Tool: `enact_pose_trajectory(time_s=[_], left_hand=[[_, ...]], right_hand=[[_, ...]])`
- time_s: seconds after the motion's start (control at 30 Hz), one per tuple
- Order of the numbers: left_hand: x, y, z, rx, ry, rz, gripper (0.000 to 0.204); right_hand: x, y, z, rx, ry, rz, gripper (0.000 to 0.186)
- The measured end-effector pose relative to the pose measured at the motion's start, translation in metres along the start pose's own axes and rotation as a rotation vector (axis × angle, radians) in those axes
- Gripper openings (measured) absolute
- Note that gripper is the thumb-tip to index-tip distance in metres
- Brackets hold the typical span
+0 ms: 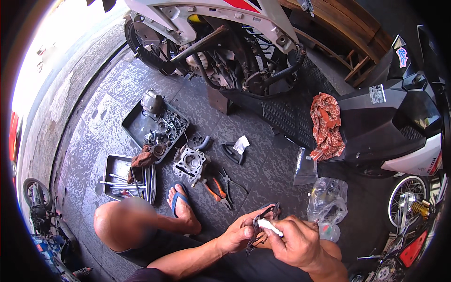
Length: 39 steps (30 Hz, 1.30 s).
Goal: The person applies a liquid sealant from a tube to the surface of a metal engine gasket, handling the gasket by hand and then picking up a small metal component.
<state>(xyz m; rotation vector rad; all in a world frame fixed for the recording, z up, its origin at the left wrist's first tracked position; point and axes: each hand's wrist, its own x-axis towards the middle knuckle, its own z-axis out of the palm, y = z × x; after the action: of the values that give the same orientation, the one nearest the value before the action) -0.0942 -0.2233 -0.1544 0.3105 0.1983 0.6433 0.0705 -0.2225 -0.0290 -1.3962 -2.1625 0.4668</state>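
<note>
My left hand [238, 233] grips a thin, dark, loop-shaped part [276, 209] that looks like a gasket, held up over my lap. Pinched in my right hand [299, 242] is a small white tube [271, 227], its end close against the dark part. Fingers of both hands cover some of the part, so its full outline does not show. On the floor beyond sits a metal engine cylinder block [190, 162]. Beside it lie orange-handled pliers [215, 190] and dark-handled pliers [230, 181].
A tray [134, 123] of bolts and metal parts and a tool tray [112, 164] stand left. A partly stripped scooter [235, 61] fills the far side; its seat carries an orange patterned cloth [327, 124]. Clear plastic bags [328, 199] and a curved black hose [231, 153] lie right.
</note>
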Motion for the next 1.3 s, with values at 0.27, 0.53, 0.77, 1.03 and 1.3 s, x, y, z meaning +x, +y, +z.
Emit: enact_pose_trajectory(time_s=[0.27, 0.53, 0.77, 1.03, 1.3], left_hand=[[-0.002, -0.001, -0.002, -0.009, 0.026, -0.036, 0.118], [-0.001, 0.001, 0.0, 0.059, 0.089, -0.039, 0.112], [0.001, 0.001, 0.002, 0.031, -0.005, -0.009, 0.116], [0.003, 0.0, 0.001, 0.022, -0.019, 0.025, 0.118], [0.0, 0.004, 0.0, 0.016, -0.022, 0.027, 0.118]], right_hand=[[0.002, -0.001, -0.001, -0.005, -0.019, -0.017, 0.018], [0.0, -0.001, 0.004, 0.092, 0.017, -0.054, 0.017], [0.003, 0.008, 0.001, 0.01, 0.09, 0.051, 0.015], [0.005, 0.015, 0.003, 0.007, 0.135, 0.134, 0.013], [0.001, 0.016, -0.003, -0.005, 0.085, 0.237, 0.015]])
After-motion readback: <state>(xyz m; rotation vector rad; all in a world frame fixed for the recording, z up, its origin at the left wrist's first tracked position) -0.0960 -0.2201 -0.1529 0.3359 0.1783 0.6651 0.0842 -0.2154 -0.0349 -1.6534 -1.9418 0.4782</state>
